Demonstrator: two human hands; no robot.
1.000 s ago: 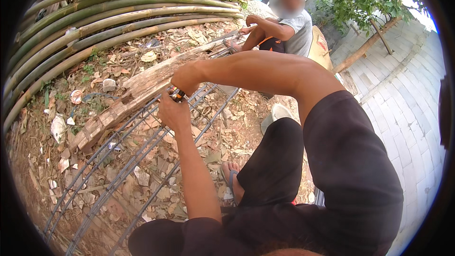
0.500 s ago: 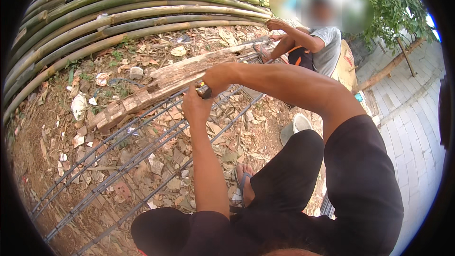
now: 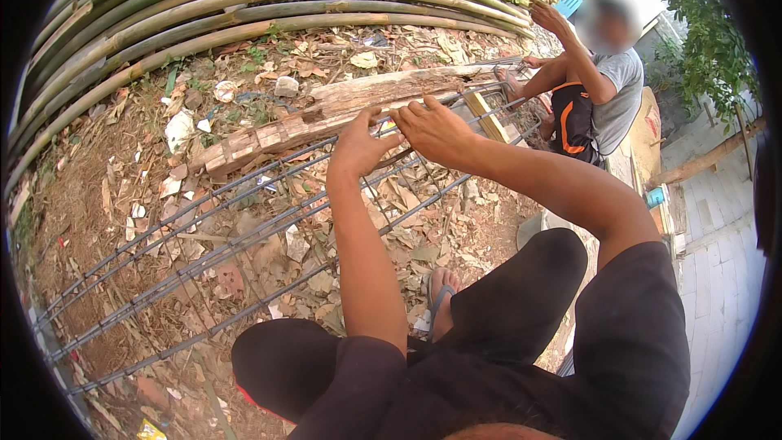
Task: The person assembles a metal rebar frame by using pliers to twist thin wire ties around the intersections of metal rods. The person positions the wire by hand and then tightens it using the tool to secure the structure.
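Note:
A long cage of thin steel reinforcing bars [image 3: 244,242] runs from the lower left toward the upper middle, with thin cross ties between its bars. My left hand [image 3: 358,147] is at the cage's far bar, thumb and forefinger spread apart. Beside it, my right hand [image 3: 436,130] bends over the same bar, palm down and fingers reaching left. Small yellow and dark bits show between the two hands; whatever lies beneath the right palm is hidden.
Weathered timber [image 3: 350,106] lies just beyond the bars. Several bamboo poles [image 3: 285,10] stretch across the back. A co-worker [image 3: 619,90] sits at the upper right near a short wooden piece [image 3: 489,118]. Dry leaves and rubble cover the ground; a block wall [image 3: 721,277] stands right.
The view has shifted, bringing the scene lower and rightward. My hands have loosened from their close grip, with the right fingers now stretched out. The co-worker's arm has risen.

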